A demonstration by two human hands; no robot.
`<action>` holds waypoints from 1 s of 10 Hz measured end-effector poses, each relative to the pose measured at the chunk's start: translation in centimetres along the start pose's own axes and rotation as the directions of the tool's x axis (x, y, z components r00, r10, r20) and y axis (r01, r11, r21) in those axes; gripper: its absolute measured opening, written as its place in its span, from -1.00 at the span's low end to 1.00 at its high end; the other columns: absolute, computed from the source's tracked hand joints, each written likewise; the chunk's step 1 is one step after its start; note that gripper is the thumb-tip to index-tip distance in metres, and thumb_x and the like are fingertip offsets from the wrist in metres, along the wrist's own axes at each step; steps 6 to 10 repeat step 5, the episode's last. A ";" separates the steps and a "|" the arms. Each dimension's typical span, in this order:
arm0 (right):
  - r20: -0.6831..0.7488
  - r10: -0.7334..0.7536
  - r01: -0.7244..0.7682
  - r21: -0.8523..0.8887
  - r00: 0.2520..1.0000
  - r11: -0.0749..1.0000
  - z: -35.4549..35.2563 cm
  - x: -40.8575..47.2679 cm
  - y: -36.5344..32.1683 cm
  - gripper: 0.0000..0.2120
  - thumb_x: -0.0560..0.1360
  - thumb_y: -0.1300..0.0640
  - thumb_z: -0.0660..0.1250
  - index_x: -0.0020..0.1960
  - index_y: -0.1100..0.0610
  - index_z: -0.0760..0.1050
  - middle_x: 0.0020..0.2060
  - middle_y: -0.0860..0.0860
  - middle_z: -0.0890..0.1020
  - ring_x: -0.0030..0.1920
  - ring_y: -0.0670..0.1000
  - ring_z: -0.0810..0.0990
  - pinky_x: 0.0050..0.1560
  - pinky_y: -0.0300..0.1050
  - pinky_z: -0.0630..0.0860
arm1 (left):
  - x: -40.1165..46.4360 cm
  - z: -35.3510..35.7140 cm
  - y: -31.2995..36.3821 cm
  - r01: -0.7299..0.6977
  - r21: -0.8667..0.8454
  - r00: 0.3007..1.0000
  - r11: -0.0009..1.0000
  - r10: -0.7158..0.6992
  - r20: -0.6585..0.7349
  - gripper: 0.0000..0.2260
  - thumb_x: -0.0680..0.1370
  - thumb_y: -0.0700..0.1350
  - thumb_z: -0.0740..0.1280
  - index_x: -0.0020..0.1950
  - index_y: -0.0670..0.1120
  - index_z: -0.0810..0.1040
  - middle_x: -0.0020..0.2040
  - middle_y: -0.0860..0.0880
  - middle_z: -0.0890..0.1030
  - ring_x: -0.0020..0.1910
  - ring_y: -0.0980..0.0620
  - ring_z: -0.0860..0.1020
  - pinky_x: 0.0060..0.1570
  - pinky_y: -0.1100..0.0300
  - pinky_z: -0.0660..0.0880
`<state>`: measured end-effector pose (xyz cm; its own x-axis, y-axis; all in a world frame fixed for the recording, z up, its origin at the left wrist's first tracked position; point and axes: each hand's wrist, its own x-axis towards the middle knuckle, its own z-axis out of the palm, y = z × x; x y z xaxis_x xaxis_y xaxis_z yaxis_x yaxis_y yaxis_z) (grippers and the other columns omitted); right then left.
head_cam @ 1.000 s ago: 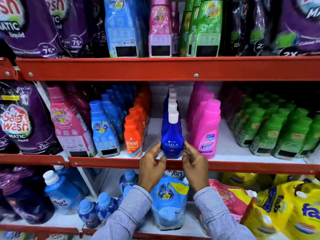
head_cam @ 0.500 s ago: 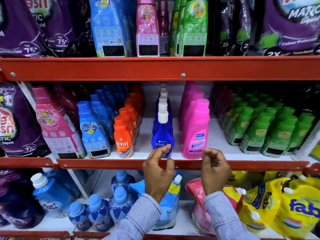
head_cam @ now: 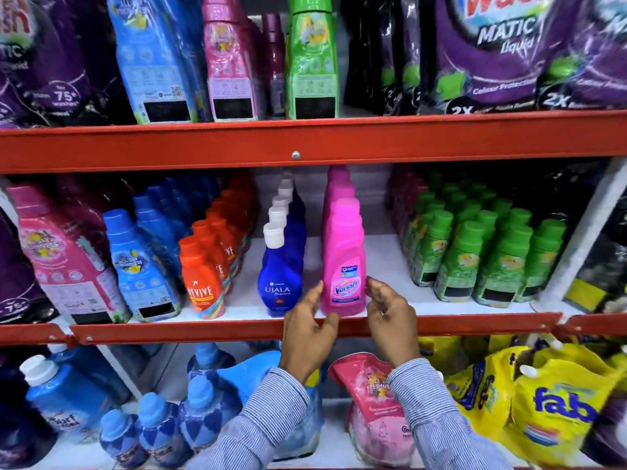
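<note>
A pink Vanish bottle (head_cam: 343,266) stands upright at the front of a row on the middle shelf (head_cam: 203,330). My left hand (head_cam: 307,334) is at its lower left side, fingertips against the bottle and the thumb before its base. On the bottle's lower right side, the loosely bent fingers of my right hand (head_cam: 390,320) touch its edge. Neither hand wraps round it. A blue Ujala bottle (head_cam: 280,283) with a white cap stands just to the left, untouched.
Orange Revive bottles (head_cam: 203,283), blue and pink softener bottles stand to the left, and green bottles (head_cam: 475,256) to the right. The red upper shelf (head_cam: 305,144) holds tall bottles and purple pouches. Below lie blue bottles, a pink pouch (head_cam: 376,401) and yellow pouches (head_cam: 543,401).
Both hands have left the blue Ujala bottle and shifted right, and now flank the pink Vanish bottle. The view has moved closer and to the right.
</note>
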<state>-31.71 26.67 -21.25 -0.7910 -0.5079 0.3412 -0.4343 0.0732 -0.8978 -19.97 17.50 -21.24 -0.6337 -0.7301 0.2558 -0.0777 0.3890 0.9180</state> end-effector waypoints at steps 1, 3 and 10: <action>0.016 0.004 -0.005 0.022 1.000 1.000 -0.2 0.1 0.4 -0.49 0.45 0.43 0.20 0.30 0.06 0.55 0.03 -0.12 0.68 0.01 -0.30 0.63 0.12 -0.38 0.51 | -0.1 0.1 0.2 -0.005 0.004 1.000 1.000 0.005 -0.009 -0.21 0.28 0.15 0.20 0.51 -0.10 0.42 0.29 0.18 0.56 -0.03 0.10 0.52 0.18 0.23 0.49; -0.002 -0.028 0.028 0.003 1.000 1.000 -0.7 0.1 0.3 -0.56 0.47 0.41 0.24 0.28 0.12 0.57 0.04 -0.09 0.68 -0.06 -0.43 0.58 -0.04 -0.64 0.38 | -0.2 0.4 0.3 0.014 0.065 0.998 0.998 -0.010 -0.055 -0.21 0.28 0.17 0.18 0.51 -0.06 0.43 0.37 0.05 0.59 0.03 0.14 0.55 0.29 0.08 0.56; -0.197 0.037 0.010 0.234 0.980 0.972 -1.7 -0.4 -0.3 -0.63 0.50 0.39 0.30 0.21 0.06 0.57 0.06 -0.01 0.69 -0.05 -0.27 0.65 0.08 -0.29 0.58 | -1.0 0.0 2.0 -0.096 0.190 0.980 0.977 0.126 -0.153 -0.32 0.37 0.06 0.24 0.50 -0.08 0.44 0.37 0.11 0.55 0.19 0.05 0.61 0.41 0.18 0.46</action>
